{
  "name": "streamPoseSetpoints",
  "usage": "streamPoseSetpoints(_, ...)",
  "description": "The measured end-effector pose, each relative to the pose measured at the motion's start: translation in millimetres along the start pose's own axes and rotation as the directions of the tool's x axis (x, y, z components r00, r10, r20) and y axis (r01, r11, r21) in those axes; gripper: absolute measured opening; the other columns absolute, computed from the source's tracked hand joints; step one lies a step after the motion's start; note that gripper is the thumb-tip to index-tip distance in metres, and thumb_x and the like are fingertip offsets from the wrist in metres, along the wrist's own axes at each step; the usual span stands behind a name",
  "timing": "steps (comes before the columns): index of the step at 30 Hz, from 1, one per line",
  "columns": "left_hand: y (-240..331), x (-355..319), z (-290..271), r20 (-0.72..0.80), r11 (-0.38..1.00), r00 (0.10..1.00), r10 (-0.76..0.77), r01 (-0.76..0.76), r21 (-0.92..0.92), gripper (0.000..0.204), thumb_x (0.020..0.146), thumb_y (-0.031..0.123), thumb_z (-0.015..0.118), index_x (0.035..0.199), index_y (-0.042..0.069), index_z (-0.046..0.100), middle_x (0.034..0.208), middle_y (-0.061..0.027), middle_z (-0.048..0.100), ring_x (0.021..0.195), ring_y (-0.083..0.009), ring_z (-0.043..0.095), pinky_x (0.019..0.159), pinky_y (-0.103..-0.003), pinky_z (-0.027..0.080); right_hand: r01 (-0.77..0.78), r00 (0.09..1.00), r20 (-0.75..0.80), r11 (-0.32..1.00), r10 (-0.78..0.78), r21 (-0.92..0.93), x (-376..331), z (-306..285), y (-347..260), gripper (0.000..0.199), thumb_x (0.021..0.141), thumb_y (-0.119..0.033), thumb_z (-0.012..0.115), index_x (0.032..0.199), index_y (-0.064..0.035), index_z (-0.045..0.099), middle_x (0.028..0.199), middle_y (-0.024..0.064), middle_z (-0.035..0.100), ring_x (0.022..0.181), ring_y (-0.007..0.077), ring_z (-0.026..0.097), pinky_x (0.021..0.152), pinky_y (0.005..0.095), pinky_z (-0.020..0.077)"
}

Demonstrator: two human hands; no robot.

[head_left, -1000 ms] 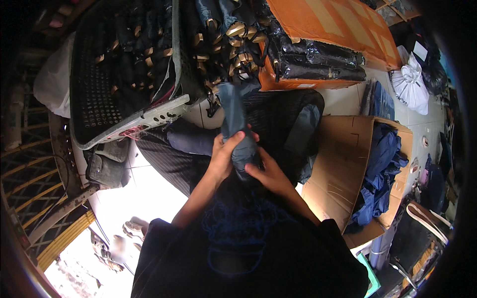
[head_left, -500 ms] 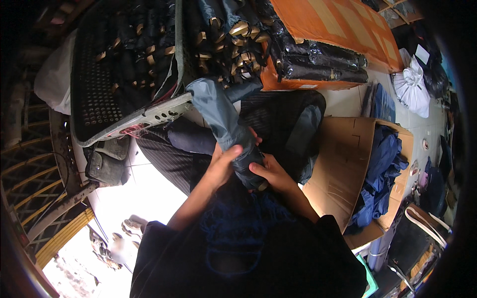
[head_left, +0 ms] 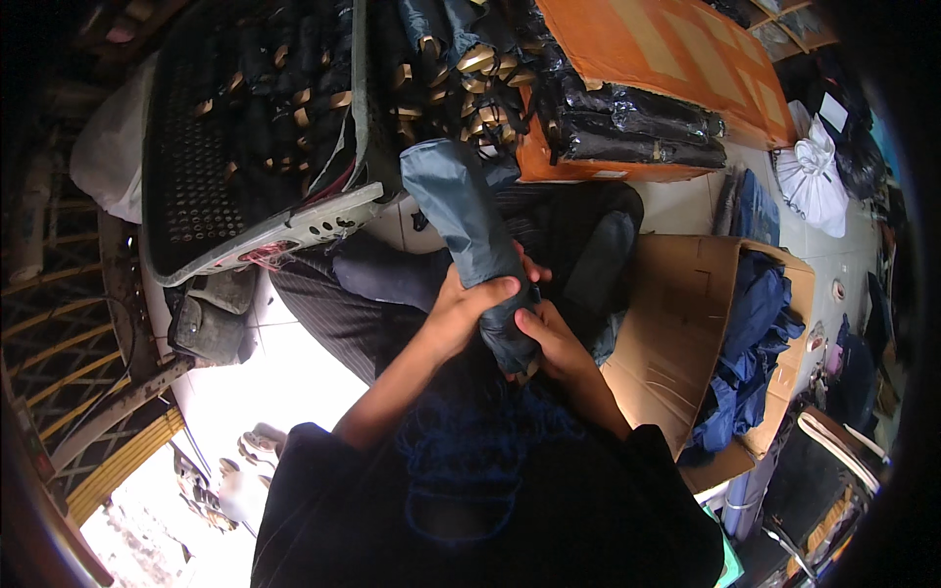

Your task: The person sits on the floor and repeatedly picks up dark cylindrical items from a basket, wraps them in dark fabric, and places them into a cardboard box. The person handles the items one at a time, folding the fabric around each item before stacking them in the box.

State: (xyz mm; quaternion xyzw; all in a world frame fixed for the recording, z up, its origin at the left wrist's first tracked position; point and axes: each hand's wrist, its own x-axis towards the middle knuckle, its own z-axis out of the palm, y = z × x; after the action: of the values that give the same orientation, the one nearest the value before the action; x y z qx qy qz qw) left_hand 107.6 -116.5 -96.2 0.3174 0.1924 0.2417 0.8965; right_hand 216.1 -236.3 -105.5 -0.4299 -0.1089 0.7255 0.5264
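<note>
A folded umbrella (head_left: 453, 201) in dark grey-blue cloth slants up and away in front of my body, its wide end pointing at the baskets. My left hand (head_left: 465, 306) wraps around its middle, thumb lying across the cloth. Lower down, my right hand (head_left: 551, 333) grips the near part, its thumb pressed on the fabric. A bit of a light-coloured handle end shows at the near tip, below the right thumb. Some fingers of both hands are hidden behind the umbrella. Another grey-blue cloth piece (head_left: 600, 260) lies over my right leg.
A dark perforated plastic basket (head_left: 201, 211) holds several folded umbrellas with gold-coloured handles; more umbrellas (head_left: 480, 73) lie beside it. An orange carton (head_left: 676, 59) stands behind black wrapped bundles (head_left: 627, 137). At right, an open cardboard box (head_left: 667, 333) contains blue cloth (head_left: 750, 343).
Both hands and the umbrella have shifted slightly right. The umbrella's wide far end has swung right and up, away from the basket's rim. Both hands keep their hold.
</note>
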Motion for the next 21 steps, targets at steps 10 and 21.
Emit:
streamPoseSetpoints(10,19,28,1,-0.076,0.974,0.978,0.192,-0.199,-0.106,0.047,0.084,0.023,0.06,0.12,-0.002,0.043,0.103,-0.0186,0.061,0.106,-0.0325,0.059,0.094,-0.043,0.044,0.578,0.572,0.019,0.386,-0.82,-0.719,13,20,1,0.069,0.071,-0.012,0.081,0.128,-0.003,0.044,0.12,0.0206,0.05,0.109,0.029,0.056,0.089,0.038,0.0477)
streamPoseSetpoints(21,2,11,19,-0.066,0.995,0.993,0.099,-0.101,-0.017,0.041,0.08,0.011,0.066,0.114,-0.001,0.047,0.095,-0.0147,0.06,0.098,-0.0274,0.061,0.091,-0.04,0.047,0.549,0.405,0.127,0.13,-0.905,-0.826,10,15,-8,0.053,0.061,-0.007,0.086,0.105,-0.0005,0.056,0.109,0.0239,0.057,0.104,0.0317,0.059,0.087,0.0403,0.0481)
